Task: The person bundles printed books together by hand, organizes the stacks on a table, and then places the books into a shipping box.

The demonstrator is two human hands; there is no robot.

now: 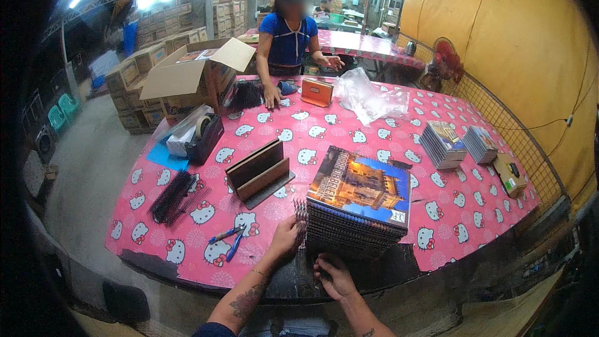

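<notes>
A tall stack of spiral-bound books point(355, 231) stands at the table's near edge, the top cover showing a lit castle under a blue sky. Black coil ends stick out from its left side. My left hand point(286, 237) grips the stack there, its fingertips partly hidden by the coils. Low at the stack's front side, my right hand point(335, 276) is closed with curled fingers; whatever they pinch is too small to make out. Blue-handled pliers point(229, 238) lie opened on the cloth left of my left forearm. Beyond them sit loose black binding coils point(171, 198).
A wooden slotted stand point(260, 173) is behind the pliers, a black tape dispenser point(207, 140) farther left. Across the table stands a person point(288, 40) beside an orange stand point(317, 92) and a clear plastic bag point(369, 97). More book stacks point(442, 145) and a small box point(510, 176) are right.
</notes>
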